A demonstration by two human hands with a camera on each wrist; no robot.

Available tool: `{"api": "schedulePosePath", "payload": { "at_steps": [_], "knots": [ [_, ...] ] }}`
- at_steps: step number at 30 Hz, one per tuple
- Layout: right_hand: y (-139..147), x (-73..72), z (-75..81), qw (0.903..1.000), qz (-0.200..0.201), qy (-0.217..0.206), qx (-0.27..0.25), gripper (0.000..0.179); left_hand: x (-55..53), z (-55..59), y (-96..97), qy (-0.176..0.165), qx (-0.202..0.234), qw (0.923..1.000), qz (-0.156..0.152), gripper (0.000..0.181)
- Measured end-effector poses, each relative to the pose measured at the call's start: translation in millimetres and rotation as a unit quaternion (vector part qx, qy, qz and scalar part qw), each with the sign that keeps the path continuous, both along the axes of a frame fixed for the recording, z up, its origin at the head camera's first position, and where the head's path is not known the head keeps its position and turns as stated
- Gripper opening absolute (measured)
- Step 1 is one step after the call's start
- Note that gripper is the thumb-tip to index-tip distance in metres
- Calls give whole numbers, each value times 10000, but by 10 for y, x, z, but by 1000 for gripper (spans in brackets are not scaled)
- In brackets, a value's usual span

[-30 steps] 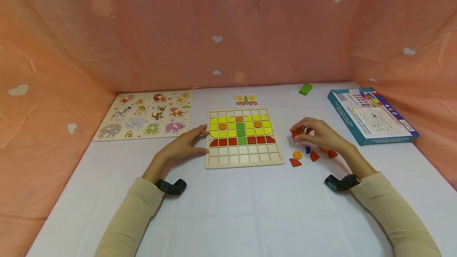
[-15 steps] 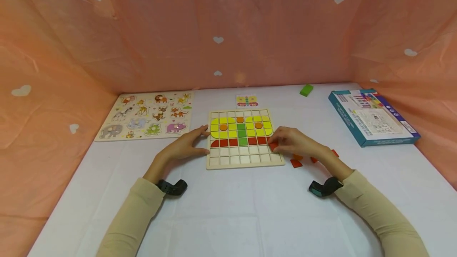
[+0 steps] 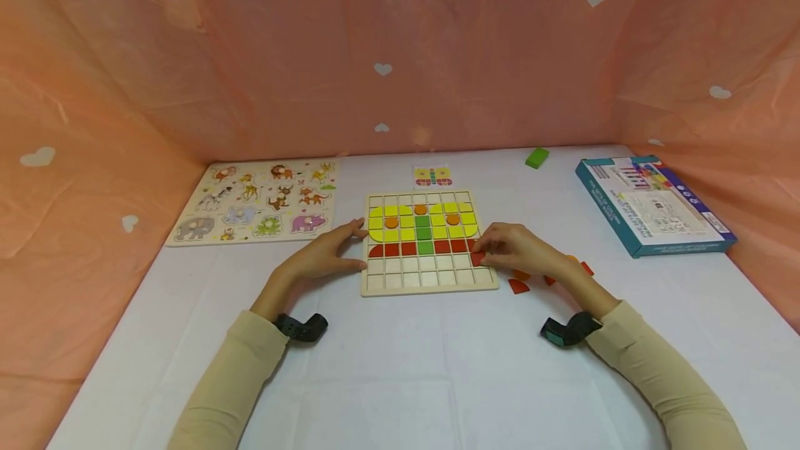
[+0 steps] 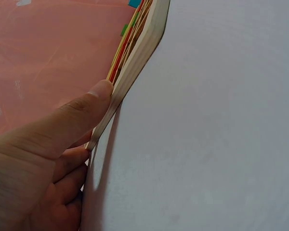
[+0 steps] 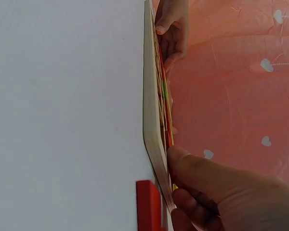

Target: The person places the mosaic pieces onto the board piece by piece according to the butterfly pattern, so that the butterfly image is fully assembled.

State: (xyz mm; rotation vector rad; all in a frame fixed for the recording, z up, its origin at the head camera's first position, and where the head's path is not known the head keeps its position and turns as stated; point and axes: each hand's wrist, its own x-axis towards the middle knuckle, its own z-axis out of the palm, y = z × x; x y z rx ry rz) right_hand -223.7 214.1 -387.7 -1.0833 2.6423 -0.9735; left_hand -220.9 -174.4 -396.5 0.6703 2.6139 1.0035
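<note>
A wooden grid board [image 3: 427, 280] lies on the white table, with yellow, orange, green and red tiles set in its cells. My left hand [image 3: 325, 253] rests along the board's left edge, its thumb and a finger spread apart; in the left wrist view the thumb touches the rim. At the right edge, just below the row of red tiles, my right hand [image 3: 515, 247] pinches a red tile [image 3: 478, 259] over a cell. The fingers partly cover that tile. In the right wrist view the thumb [image 5: 180, 159] sits low against the board's surface.
Loose pieces, including a red quarter-round tile [image 3: 519, 287], lie right of the board, some under the right forearm. A picture card [image 3: 432, 177] sits behind it. An animal puzzle [image 3: 250, 203] lies left, a teal box [image 3: 656, 203] right, and green blocks [image 3: 537, 157] at the back.
My right hand has moved left from the loose pieces to the board with the red tile, which now lies flatter at the cell. My left hand has stayed in place.
</note>
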Motion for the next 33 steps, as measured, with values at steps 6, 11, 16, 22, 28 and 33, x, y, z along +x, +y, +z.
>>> {"api": "schedulePosePath", "payload": {
  "at_steps": [6,11,16,22,28,33],
  "knots": [
    [-12,-1,-13,10000,-51,26,5,26,0,5,-3,-1,-57,10000,-6,70],
    [-23,-5,-25,10000,-61,4,-29,25,3,3,-10,-9,-36,10000,-14,69],
    [16,8,57,9996,-75,156,-226,26,1,0,-9,-19,43,10000,-29,69],
    [304,33,256,9952,-507,268,-789,25,-3,9,-1,7,62,10000,-62,70],
    [734,132,269,9965,-513,-530,-400,36,-7,8,-2,30,5,9999,-96,70],
    [1053,245,221,9965,-606,-573,-14,33,-12,-7,-1,0,-9,10000,-50,69]
  ]
}}
